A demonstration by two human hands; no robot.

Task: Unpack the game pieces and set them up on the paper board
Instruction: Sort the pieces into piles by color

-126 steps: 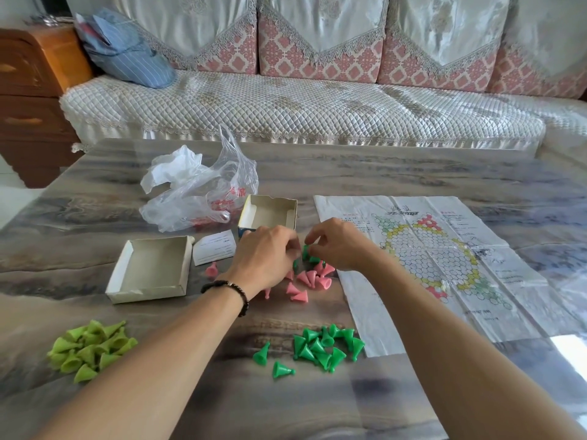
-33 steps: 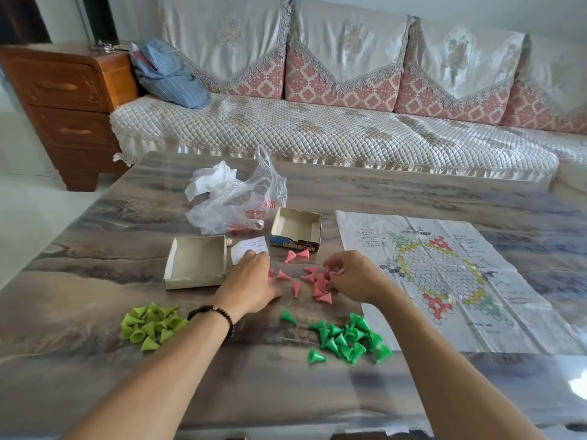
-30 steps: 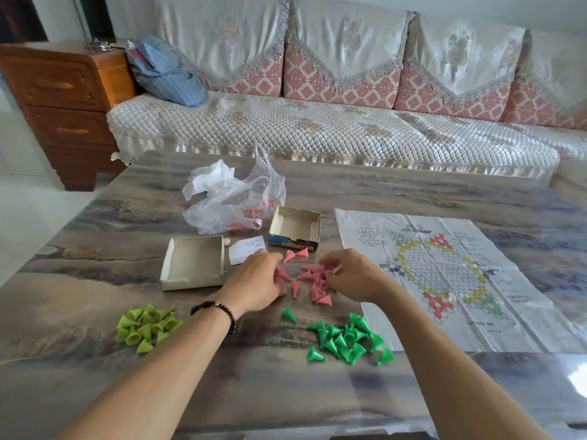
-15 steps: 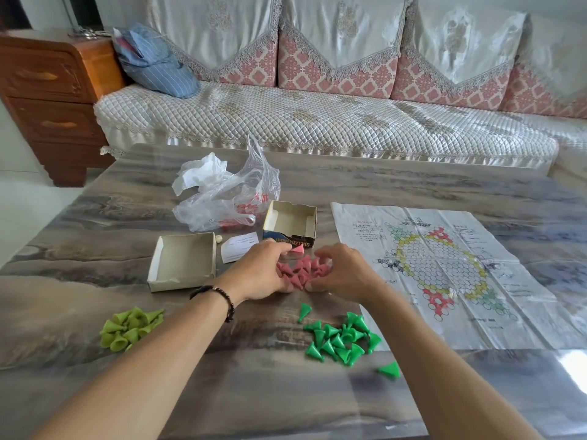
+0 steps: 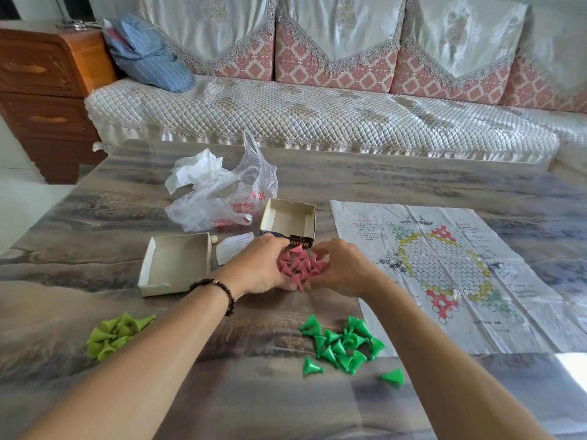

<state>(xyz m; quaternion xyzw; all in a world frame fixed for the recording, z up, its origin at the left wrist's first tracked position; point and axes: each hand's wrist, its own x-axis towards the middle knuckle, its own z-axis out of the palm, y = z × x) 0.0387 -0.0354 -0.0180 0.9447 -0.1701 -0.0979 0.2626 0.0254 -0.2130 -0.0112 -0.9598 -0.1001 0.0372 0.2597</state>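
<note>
A heap of pink cone pieces (image 5: pixel 300 266) lies on the table in front of the small open box (image 5: pixel 290 224). My left hand (image 5: pixel 257 268) cups the heap from the left and my right hand (image 5: pixel 341 268) cups it from the right, fingers curved round the pieces. Dark green cones (image 5: pixel 341 342) lie in a loose cluster nearer to me, one stray (image 5: pixel 394 376) to their right. Light green cones (image 5: pixel 114 333) are piled at the near left. The paper board (image 5: pixel 444 268), printed with a hexagon grid, lies flat on the right with no pieces on it.
An open box lid (image 5: pixel 176 263) and a paper slip (image 5: pixel 236 246) sit left of my hands. A crumpled plastic bag (image 5: pixel 222 192) lies behind them. A sofa (image 5: pixel 317 115) runs along the table's far side, a wooden cabinet (image 5: pixel 41 90) at far left.
Both hands have swept the scattered pink cones together into one tight heap between them. One dark green cone has rolled off to the right of its cluster.
</note>
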